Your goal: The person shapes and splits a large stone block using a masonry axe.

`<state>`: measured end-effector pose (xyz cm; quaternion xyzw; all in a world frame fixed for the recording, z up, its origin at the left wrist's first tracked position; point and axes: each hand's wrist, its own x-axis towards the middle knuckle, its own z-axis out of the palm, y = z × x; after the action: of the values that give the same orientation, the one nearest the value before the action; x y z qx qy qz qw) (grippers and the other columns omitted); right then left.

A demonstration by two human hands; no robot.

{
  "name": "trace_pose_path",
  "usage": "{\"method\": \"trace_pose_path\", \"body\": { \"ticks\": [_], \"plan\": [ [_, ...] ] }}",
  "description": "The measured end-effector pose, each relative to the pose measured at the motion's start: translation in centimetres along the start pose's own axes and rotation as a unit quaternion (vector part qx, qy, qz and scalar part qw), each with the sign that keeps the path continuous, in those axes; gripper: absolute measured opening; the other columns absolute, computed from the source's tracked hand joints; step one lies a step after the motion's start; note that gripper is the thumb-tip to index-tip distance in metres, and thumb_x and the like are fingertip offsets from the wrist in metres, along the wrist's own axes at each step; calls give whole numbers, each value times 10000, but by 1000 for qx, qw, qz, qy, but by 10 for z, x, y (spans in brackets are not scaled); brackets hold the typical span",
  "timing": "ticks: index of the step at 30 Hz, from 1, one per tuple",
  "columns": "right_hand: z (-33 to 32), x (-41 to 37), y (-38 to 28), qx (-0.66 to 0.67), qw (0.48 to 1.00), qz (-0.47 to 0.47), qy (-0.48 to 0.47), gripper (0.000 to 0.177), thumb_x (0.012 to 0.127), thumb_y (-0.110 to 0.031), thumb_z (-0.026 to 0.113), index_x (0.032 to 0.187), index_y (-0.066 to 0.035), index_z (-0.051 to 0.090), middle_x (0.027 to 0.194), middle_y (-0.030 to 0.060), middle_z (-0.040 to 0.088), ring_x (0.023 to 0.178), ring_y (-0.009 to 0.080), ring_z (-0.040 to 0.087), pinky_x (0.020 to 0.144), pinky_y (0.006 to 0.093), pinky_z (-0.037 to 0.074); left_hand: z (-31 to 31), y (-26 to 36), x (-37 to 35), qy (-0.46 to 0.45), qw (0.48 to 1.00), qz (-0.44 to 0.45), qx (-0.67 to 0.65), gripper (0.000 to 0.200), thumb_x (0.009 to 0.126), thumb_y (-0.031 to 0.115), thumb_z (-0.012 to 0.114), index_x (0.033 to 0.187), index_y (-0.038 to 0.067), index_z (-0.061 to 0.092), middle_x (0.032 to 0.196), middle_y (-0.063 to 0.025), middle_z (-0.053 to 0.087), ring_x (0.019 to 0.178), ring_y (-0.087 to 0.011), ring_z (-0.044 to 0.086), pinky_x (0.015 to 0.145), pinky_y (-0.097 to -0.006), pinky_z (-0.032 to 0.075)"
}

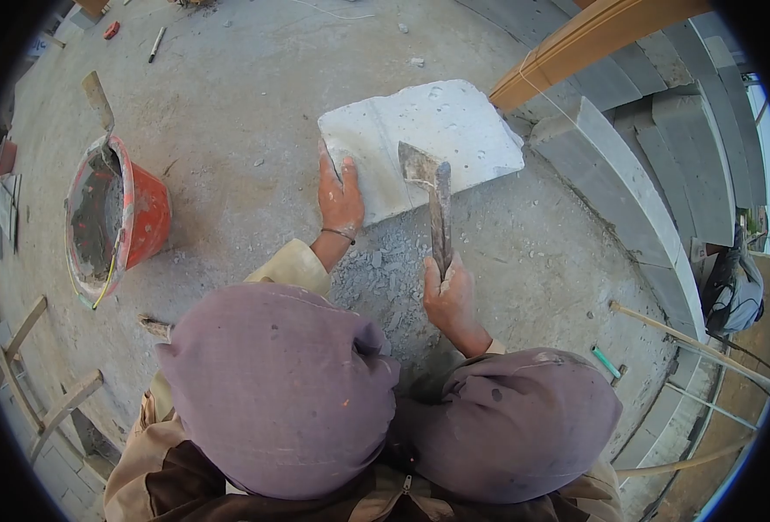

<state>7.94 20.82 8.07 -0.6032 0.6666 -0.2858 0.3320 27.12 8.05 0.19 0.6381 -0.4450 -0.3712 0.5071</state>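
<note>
A pale, pitted block lies on the concrete floor in front of my knees, its left end nearer to me. My left hand rests on the block's left end, thumb on its top face and fingers at its edge. In my right hand is the handle of a hatchet-like tool, held upright in view. The tool's flat metal head is over the block's near part; whether it touches the surface I cannot tell. Grey chips and dust are scattered between my hands and knees.
At the left stands a red bucket of grey mortar with a trowel in it. Large grey blocks are stacked at the right beside a wooden post. A marker lies at the upper left.
</note>
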Motion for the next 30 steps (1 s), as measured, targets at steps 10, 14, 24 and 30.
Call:
{"method": "trace_pose_path", "body": {
  "ticks": [10,14,24,30],
  "plan": [
    [-1,40,-21,-32,998,-44,-18,223,1019,-152,617,990,63,565,704,296,636,715,527,657,633,563,478,1,-4,1,22,999,15,27,646,1105,270,492,1627,-29,257,1445,-324,560,1313,-398,594,1095,-429,457],
    [0,56,-24,-58,997,-26,-33,247,1019,-159,613,979,80,563,730,314,646,742,537,661,651,573,489,1,1,0,6,1000,6,-24,642,1107,271,480,1630,-24,255,1441,-320,563,1312,-391,596,1094,-430,458],
    [36,115,-49,-59,998,-37,-8,274,1007,-180,621,974,89,579,810,347,671,839,565,675,755,588,528,1,7,0,15,1000,0,3,653,1111,274,464,1638,-27,222,1437,-308,569,1296,-383,607,1088,-434,463],
    [27,144,-59,-76,995,-71,-7,278,1004,-186,620,976,89,586,839,362,670,876,564,673,795,594,526,-2,5,2,5,1000,13,16,655,1113,275,465,1630,-42,220,1427,-311,572,1294,-386,604,1090,-433,459]
  ]
}}
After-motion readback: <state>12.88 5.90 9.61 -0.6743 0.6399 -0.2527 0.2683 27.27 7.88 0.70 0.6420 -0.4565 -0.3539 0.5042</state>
